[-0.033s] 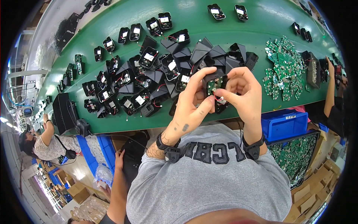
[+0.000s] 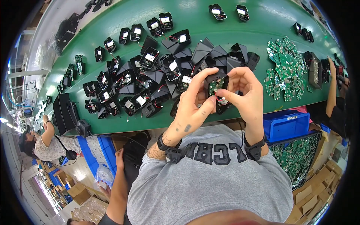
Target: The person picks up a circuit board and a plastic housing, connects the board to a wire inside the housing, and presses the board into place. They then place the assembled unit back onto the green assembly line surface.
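Observation:
My left hand point(image 2: 195, 101) holds a small black plastic housing point(image 2: 212, 77), its fingers over the top and side and its thumb at the lower edge. A green circuit board point(image 2: 215, 85) faces me from inside the housing. My right hand point(image 2: 243, 93) is closed at the housing's right side, with its thumb pressed on the board's lower part and its fingers curled. The two thumb tips are close together. Below them hangs a thin red wire with a white plug point(image 2: 223, 99); what lies under the thumbs is hidden.
Many similar black housings point(image 2: 150, 57) with wires heap up ahead and left. Loose green circuit boards point(image 2: 287, 69) pile up to the right. A blue bin point(image 2: 285, 125) sits at the green table's point(image 2: 258, 28) near edge. A co-worker's hand point(image 2: 119, 159) is low left; another person's arm point(image 2: 331, 90) reaches in at right.

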`<action>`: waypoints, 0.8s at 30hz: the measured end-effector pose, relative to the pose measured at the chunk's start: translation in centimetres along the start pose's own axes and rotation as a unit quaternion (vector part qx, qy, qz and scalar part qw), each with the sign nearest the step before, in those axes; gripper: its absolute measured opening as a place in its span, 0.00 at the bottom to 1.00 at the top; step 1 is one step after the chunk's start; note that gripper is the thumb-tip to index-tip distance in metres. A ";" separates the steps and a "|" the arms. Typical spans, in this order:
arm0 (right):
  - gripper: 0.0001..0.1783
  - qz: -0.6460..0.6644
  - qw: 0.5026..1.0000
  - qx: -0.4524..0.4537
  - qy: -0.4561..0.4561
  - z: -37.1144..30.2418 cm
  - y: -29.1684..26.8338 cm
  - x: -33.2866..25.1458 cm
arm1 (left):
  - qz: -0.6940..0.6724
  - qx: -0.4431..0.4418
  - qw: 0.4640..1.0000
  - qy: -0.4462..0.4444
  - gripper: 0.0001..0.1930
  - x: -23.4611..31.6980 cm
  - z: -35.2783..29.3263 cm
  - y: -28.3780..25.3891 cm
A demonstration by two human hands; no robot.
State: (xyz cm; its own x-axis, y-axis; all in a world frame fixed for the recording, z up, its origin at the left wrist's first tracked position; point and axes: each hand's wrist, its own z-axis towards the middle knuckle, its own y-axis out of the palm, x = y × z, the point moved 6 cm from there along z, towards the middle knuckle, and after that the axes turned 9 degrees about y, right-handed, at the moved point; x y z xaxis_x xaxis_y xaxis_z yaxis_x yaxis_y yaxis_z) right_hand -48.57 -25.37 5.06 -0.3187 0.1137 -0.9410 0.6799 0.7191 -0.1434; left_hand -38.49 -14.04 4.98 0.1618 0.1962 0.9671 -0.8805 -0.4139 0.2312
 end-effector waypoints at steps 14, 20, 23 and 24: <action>0.13 -0.019 0.952 0.035 -0.304 -1.5 -0.1 -2.1 | -0.019 0.052 0.998 0.014 0.29 -0.3 0.2 -0.4; 0.07 0.043 0.965 0.029 -0.256 -1.1 1.2 -0.8 | 0.004 0.083 0.995 0.049 0.29 -0.5 0.3 -0.5; 0.05 0.126 0.982 -0.033 -0.138 -0.9 2.1 0.5 | 0.067 0.104 0.984 0.130 0.28 -0.5 0.0 -1.1; 0.05 0.126 0.982 -0.033 -0.138 -0.8 2.2 0.6 | 0.129 0.099 0.971 0.173 0.27 0.0 -0.1 -1.0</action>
State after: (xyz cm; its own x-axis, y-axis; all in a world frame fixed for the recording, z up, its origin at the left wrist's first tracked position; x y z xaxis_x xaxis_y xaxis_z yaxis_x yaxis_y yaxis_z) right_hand -47.83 -23.18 4.48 0.0513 0.1104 -0.9926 0.6668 0.7361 0.1163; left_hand -37.65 -13.56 4.79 -0.2424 0.3353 0.9104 -0.7630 -0.6455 0.0346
